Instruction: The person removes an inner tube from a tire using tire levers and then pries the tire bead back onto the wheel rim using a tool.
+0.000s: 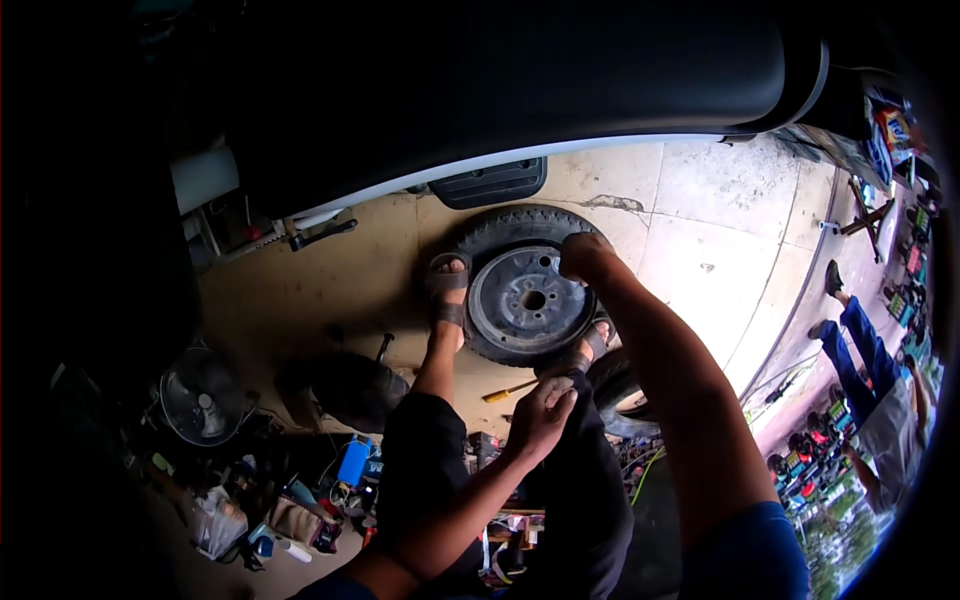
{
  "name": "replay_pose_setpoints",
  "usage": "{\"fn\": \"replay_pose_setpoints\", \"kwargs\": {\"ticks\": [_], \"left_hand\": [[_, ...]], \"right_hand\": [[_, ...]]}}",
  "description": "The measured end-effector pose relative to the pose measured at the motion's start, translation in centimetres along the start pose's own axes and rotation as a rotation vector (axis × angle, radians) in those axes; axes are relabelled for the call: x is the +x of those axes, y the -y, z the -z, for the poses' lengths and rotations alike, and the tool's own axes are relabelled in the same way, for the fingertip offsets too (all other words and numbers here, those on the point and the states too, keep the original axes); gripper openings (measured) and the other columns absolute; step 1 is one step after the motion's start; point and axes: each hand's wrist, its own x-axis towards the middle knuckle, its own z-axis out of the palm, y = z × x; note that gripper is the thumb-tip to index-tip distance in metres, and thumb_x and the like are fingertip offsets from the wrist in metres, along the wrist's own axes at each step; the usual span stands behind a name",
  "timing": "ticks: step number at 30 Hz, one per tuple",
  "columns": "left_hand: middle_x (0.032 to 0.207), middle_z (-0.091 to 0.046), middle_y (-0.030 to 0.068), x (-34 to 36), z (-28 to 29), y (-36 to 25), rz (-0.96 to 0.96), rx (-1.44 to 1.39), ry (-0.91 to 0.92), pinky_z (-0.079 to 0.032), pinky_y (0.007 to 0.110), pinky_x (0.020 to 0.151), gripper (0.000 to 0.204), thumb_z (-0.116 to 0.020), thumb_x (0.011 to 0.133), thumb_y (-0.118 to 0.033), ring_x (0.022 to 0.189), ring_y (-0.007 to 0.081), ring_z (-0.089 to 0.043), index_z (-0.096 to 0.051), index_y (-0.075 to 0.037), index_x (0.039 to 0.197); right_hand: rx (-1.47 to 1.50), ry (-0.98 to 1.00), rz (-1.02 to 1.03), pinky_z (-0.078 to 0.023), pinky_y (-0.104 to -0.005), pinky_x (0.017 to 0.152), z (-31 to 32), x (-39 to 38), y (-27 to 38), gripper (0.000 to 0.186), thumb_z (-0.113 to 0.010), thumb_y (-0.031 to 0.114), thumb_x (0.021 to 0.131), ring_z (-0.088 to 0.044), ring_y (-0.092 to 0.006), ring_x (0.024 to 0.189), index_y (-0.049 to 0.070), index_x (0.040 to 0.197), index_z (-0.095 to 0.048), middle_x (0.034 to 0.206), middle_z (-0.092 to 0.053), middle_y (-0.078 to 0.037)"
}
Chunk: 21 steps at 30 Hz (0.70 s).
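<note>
Nearest the lens, a blue sleeve [750, 555] backs the bare right arm. On the floor [720, 250], a wheel [508, 325] lies flat between sandalled feet [450, 283]. Its tyre [515, 220] surrounds the rim, apparently mounted; whether seating remains unfinished cannot be told. The right hand [585, 258] curls tightly at the wheel's edge, the left hand [543, 420] half-curls by the right knee [580, 410]; any grip is unclear.

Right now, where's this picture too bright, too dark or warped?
Head view: glare whitens the floor right of the wheel; same view, left: deep shadow, the fan dim; same view, far right: a person looks tilted, likely lens distortion.
</note>
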Motion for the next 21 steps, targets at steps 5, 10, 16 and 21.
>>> {"fn": "replay_pose_setpoints", "kwargs": {"ticks": [5, 10, 16, 21], "left_hand": [[0.121, -0.073, 0.0157, -0.1, 0.6, 0.7, 0.012, 0.073, -0.032, -0.052, 0.031, 0.102, 0.042, -0.069, 0.104, -0.024, 0.115, 0.0210, -0.070, -0.062, 0.009, 0.128], [0.121, -0.073, 0.0145, 0.0, 0.4, 1.2, 0.027, 0.037, 0.003, -0.051, 0.031, 0.103, 0.042, -0.069, 0.103, -0.024, 0.117, 0.0206, -0.069, -0.062, 0.008, 0.130], [0.121, -0.072, 0.0146, -0.2, 0.7, -0.1, 0.031, 0.012, 0.011, -0.051, 0.030, 0.101, 0.041, -0.069, 0.103, -0.024, 0.114, 0.0193, -0.069, -0.062, 0.007, 0.130], [0.116, -0.074, 0.0144, 0.0, 1.3, -0.3, -0.025, 0.113, -0.025, -0.052, 0.030, 0.099, 0.042, -0.069, 0.103, -0.026, 0.112, 0.0188, -0.069, -0.063, 0.007, 0.126]], "right_hand": [[0.612, 0.284, -0.199, -0.055, -0.0365, 0.052, -0.5, 1.2, -3.1, 0.022, -0.060, 0.013, 0.093, -0.072, -0.0231, 0.064, 0.000, 0.085, -0.076, 0.082, -0.075, -0.017], [0.260, 0.247, 0.008, -0.047, -0.0383, 0.046, 3.2, 1.3, -4.4, 0.022, -0.069, 0.016, 0.088, -0.059, -0.0220, 0.048, -0.002, 0.075, -0.069, 0.065, -0.066, -0.012], [-0.443, 0.066, 0.560, -0.053, -0.0405, 0.067, 3.7, 6.4, -10.8, 0.020, -0.071, 0.025, 0.084, -0.062, -0.0288, 0.068, 0.006, 0.089, -0.074, 0.082, -0.074, -0.009], [0.544, -0.067, 0.179, -0.051, -0.0330, 0.055, -1.8, 0.0, -9.5, 0.025, -0.066, 0.025, 0.092, -0.059, -0.0130, 0.057, 0.003, 0.081, -0.072, 0.065, -0.065, -0.003]]}}
